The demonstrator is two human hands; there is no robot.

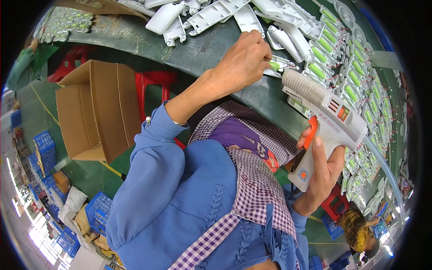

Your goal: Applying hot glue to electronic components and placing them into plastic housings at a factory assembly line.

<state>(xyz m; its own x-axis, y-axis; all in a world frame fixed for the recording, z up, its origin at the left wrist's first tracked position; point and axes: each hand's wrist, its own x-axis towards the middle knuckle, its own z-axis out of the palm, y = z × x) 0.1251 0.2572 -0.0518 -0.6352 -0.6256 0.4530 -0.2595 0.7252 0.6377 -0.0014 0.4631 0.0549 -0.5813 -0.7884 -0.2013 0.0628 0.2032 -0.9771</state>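
My right hand (321,171) is wrapped round the handle of a white hot glue gun (330,117), with fingers by its orange trigger (311,130). A clear glue stick trails from the gun's rear. The ribbed nozzle end points at a small white plastic shell (284,60) with a green battery (273,65) and thin wires in it. My left hand (245,58) is closed over the near side of that shell, its fingertips partly hidden behind the knuckles. The gun's tip is close to the shell; whether they touch I cannot tell.
White plastic housings (216,15) lie heaped at the table's far side. Rows of shells with green batteries (353,78) cover the right. The dark green table (130,31) has a worn edge. An open cardboard box (103,110) and red stools (155,81) stand left. Another person (357,229) is lower right.
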